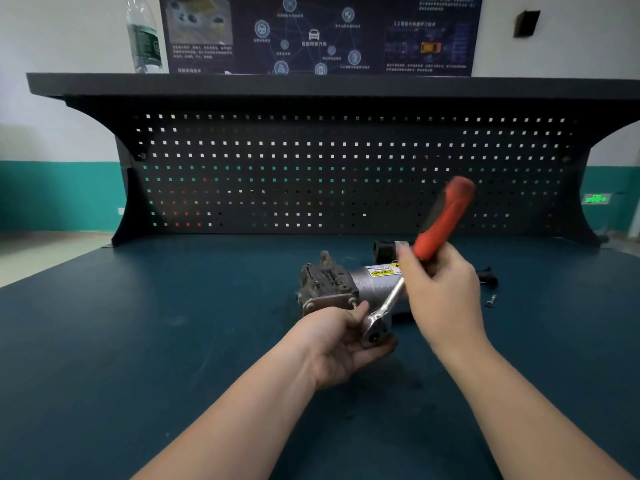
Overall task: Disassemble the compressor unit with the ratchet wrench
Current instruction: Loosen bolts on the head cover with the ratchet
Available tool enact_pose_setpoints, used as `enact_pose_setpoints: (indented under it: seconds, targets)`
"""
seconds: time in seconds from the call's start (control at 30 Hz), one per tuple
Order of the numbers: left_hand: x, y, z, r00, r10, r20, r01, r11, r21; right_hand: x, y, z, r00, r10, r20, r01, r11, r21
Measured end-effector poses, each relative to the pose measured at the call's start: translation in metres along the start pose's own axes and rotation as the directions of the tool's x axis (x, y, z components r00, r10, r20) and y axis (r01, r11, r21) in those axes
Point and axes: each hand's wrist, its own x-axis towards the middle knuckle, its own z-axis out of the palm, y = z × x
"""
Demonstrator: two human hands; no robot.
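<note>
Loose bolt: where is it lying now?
In the head view the loose bolt lies on the bench top, right of the compressor, just beyond the right hand.

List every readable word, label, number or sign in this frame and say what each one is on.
"WARNING": yellow label on the compressor unit; the smaller print beside it is too small to read.
Wall poster: Chinese text and icons, too blurred to quote.
Water bottle label: unreadable.
Green lit sign on the right wall: blurred, likely an exit sign.
Ratchet wrench: no marking legible.
</note>
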Motion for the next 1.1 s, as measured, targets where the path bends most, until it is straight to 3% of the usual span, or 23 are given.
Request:
enact_pose_setpoints:
  seconds: [0.03,0.07,0.13,0.17,0.2,0.23,0.27,0.3,0.37,0.43,0.5,0.57,0.63,0.7,0.73,0.8,0.83,0.87,0.9,0.93,1.0,1.03,1.1]
  targets:
    - [0.001,0.000,0.000,1.000,0.005,-0.001,-0.005,1.000,-0.004,0.003,0.003,-0.001,0.983,0.178,-0.040,-0.178,0.984,0.016]
    - [0.001,-0.001,0.000,1.000,0.005,0.004,-0.005,1.000,-0.006,0.006,0.007,-0.001,0.917,0.397,-0.034,-0.391,0.912,0.123]
    - [0.001,-0.001,0.001,1.000,-0.005,0.017,0.005,1.000,-0.011,0.006,0.014,0.001,0.633,0.761,0.141,-0.739,0.541,0.401]
    - [0.001,-0.001,0.001,1.000,-0.007,0.022,0.007,1.000,-0.015,0.004,0.019,0.000,0.513,0.829,0.223,-0.807,0.377,0.455]
    - [0.001,-0.001,0.001,1.000,-0.006,0.025,0.007,1.000,-0.016,0.003,0.020,0.000,0.453,0.851,0.265,-0.835,0.302,0.460]
    - [0.001,0.000,0.002,1.000,-0.006,0.024,0.006,1.000,-0.011,0.004,0.022,0.000,0.456,0.847,0.274,-0.839,0.306,0.450]
    - [0.002,0.000,0.001,1.000,-0.004,0.018,0.004,1.000,0.001,0.006,0.022,0.001,0.530,0.808,0.256,-0.807,0.389,0.443]
    - [0.002,0.000,0.001,1.000,0.000,0.011,0.000,1.000,0.023,0.008,0.020,0.003,0.666,0.714,0.216,-0.720,0.539,0.438]
    - [0.001,-0.001,-0.001,1.000,0.003,0.001,-0.003,0.996,0.086,0.009,0.013,0.005,0.905,0.408,0.118,-0.422,0.840,0.340]
    - [-0.001,0.001,-0.003,1.000,-0.005,0.000,0.005,0.992,0.130,0.005,0.007,0.004,0.990,0.104,0.093,-0.124,0.965,0.233]
    - [-0.001,0.003,-0.005,1.000,-0.019,0.001,0.018,0.992,0.126,-0.002,0.001,0.003,0.988,-0.073,0.135,0.044,0.976,0.211]
    - [-0.001,0.005,-0.006,1.000,-0.027,-0.004,0.027,0.994,0.104,-0.010,-0.001,0.003,0.980,-0.121,0.160,0.084,0.972,0.218]
    - [-0.001,0.004,-0.007,1.000,-0.030,0.005,0.030,0.997,0.078,-0.013,0.003,0.001,0.996,-0.055,0.064,0.042,0.982,0.184]
    - [-0.001,0.003,-0.006,0.999,-0.042,0.012,0.041,0.998,0.054,-0.013,0.015,-0.002,0.981,0.179,-0.071,-0.170,0.978,0.120]
    - [-0.001,0.002,-0.006,0.999,-0.050,0.012,0.049,0.998,0.046,-0.014,0.022,-0.004,0.916,0.394,-0.083,-0.375,0.910,0.179]
    - [0.000,0.003,-0.005,0.998,-0.056,0.010,0.056,0.998,0.035,-0.019,0.033,-0.006,0.635,0.762,0.130,-0.734,0.542,0.411]
    - [0.000,0.003,-0.005,0.998,-0.057,0.007,0.057,0.998,0.029,-0.020,0.035,-0.007,0.527,0.819,0.229,-0.806,0.396,0.440]
    - [0.000,0.003,-0.005,0.998,-0.057,0.008,0.057,0.998,0.025,-0.020,0.036,-0.007,0.490,0.830,0.266,-0.835,0.360,0.415]
    - [0.000,0.004,-0.005,0.998,-0.057,0.013,0.056,0.998,0.026,-0.017,0.035,-0.008,0.532,0.808,0.252,-0.825,0.429,0.367]
    - [0.000,0.004,-0.006,0.998,-0.054,0.020,0.054,0.998,0.037,-0.012,0.031,-0.008,0.644,0.740,0.195,-0.757,0.579,0.303]
    - [0.000,0.003,-0.006,0.999,-0.044,0.028,0.042,0.996,0.075,0.000,0.014,-0.011,0.886,0.456,0.081,-0.462,0.880,0.105]
    - [-0.001,0.003,-0.006,0.999,-0.035,0.033,0.032,0.995,0.090,0.006,0.001,-0.012,0.952,0.294,0.089,-0.295,0.956,-0.002]
    - [-0.001,0.004,-0.006,0.999,-0.029,0.042,0.024,0.994,0.104,0.009,-0.020,-0.012,0.979,0.048,0.200,-0.026,0.993,-0.115]
